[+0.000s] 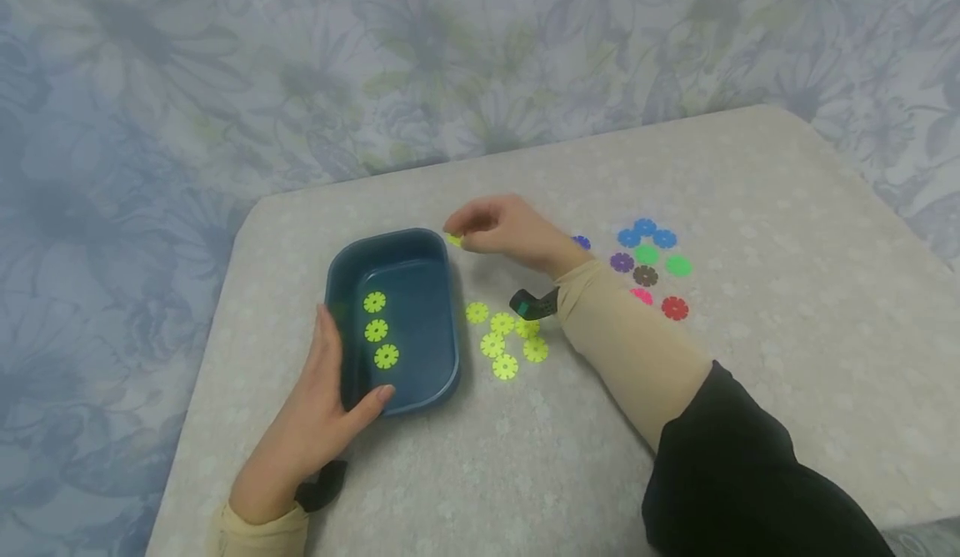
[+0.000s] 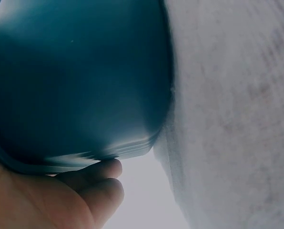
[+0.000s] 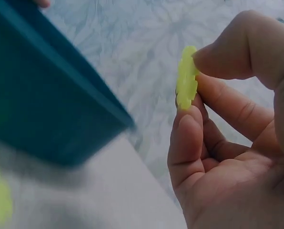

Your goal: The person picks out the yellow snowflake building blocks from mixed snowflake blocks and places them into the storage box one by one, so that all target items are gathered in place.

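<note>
I find the left hand (image 1: 309, 415) gripping the tub (image 1: 420, 307) at its near left, thumb over the rim, fingers along the outer wall, presumably to steady it. Three yellow discs (image 1: 376, 323) lie inside. Near the tub's far right corner, the right hand (image 1: 506, 225) pinches a held disc (image 3: 187, 78) between thumb and fingertips, a grasp suited, I judge, to so thin a piece. Six loose discs (image 1: 502, 318) lie right of the tub, conveniently near; the coloured discs (image 1: 647, 254) sit farther right, apparently kept apart by colour.

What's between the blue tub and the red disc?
In the head view, yellow discs, a black device and the right arm's beige sleeve show between tub and red disc.
</note>
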Demonstrator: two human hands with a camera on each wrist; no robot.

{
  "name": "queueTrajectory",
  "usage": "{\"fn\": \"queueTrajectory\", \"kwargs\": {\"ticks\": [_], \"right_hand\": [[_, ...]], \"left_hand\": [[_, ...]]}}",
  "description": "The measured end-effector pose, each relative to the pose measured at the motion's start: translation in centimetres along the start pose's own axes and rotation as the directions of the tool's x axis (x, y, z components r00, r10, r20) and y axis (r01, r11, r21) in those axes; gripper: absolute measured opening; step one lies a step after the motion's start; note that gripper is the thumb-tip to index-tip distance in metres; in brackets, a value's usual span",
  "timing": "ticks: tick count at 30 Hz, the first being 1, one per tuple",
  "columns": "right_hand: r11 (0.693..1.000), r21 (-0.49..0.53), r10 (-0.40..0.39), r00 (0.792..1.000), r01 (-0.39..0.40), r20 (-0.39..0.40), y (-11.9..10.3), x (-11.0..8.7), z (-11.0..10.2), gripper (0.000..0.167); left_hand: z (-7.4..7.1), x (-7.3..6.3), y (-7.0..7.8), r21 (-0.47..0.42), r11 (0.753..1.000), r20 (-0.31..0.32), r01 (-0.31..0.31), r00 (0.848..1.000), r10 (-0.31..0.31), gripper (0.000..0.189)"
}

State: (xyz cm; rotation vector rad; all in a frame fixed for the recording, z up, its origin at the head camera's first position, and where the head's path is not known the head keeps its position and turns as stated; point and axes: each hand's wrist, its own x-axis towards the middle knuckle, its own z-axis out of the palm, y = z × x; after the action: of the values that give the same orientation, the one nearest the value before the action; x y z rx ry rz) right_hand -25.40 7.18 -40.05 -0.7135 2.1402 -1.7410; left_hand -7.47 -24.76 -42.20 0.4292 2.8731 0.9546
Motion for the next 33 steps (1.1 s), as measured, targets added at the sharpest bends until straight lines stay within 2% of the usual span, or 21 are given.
{"fn": "queueTrajectory", "kwargs": {"ticks": [5,12,19,26,33], "right_hand": [[0.998,-0.006,-0.059,0.997,0.059,0.046,-2.3,1.5,1.9,0.024],[0.992,0.074,-0.111,0.987,0.103,0.116,-4.2,3.5,4.5,0.027],[0.994,0.081,-0.086,0.986,0.075,0.139,-4.6,4.5,6.3,0.028],[0.997,0.054,-0.07,0.981,0.061,0.179,-5.1,5.5,7.9,0.029],[0.995,0.098,-0.041,0.981,0.023,0.19,-4.1,5.9,9.6,0.028]], "left_hand": [[0.1,0.1,0.0,0.002,1.0,-0.003,-0.002,1.0,0.002,0.122],[0.0,0.0,-0.1,-0.015,1.0,-0.004,0.002,1.0,-0.002,0.121],[0.2,0.1,-0.1,-0.02,1.0,-0.002,0.014,1.0,-0.014,0.12],[0.4,0.4,0.1,-0.016,1.0,-0.013,0.001,1.0,-0.001,0.121],[1.0,1.0,0.7,-0.004,1.0,0.002,0.012,1.0,-0.012,0.12]]}}
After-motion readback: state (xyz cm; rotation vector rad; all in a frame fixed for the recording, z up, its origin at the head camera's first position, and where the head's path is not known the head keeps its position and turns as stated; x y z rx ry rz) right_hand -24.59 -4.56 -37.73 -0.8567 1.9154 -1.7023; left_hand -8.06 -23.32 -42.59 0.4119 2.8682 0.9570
